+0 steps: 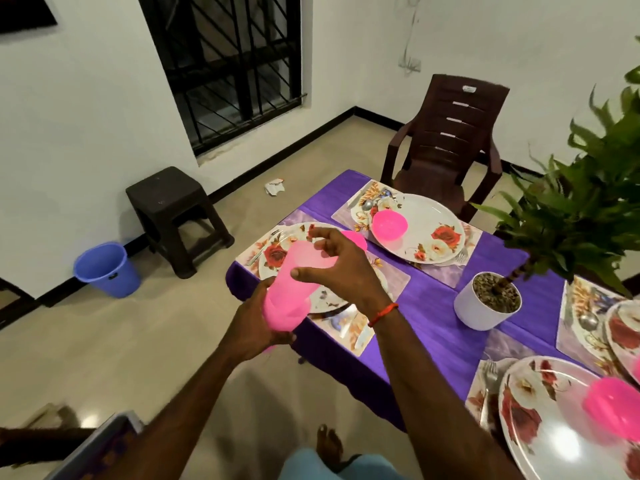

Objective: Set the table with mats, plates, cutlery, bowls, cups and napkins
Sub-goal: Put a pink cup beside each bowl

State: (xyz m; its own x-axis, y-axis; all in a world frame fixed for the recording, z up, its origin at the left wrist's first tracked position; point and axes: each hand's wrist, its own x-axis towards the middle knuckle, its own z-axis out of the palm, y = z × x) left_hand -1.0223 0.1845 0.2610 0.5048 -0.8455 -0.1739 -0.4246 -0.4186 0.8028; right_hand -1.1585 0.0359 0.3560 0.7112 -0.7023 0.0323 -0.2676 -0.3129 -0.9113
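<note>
Already mats (pixel 398 282), plates (pixel 429 216), cutlery (pixel 488 375) and bowls (pixel 388 224) were laid; napkins looked pending; left hand (pixel 256 320) gripped pink cups (pixel 294 282), right hand's (pixel 343 268) hold unclear.

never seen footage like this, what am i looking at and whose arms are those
There is no machine here. One camera sits on a person's head and looks down, so the arms are that person's own. The left hand holds a pink cup from below. The right hand arches over its rim, but I cannot tell whether it grips. On the table, which has a purple cloth, lie floral mats with plates, pink bowls and cutlery. A potted plant stands among them, and a brown chair is at the far end.
</note>
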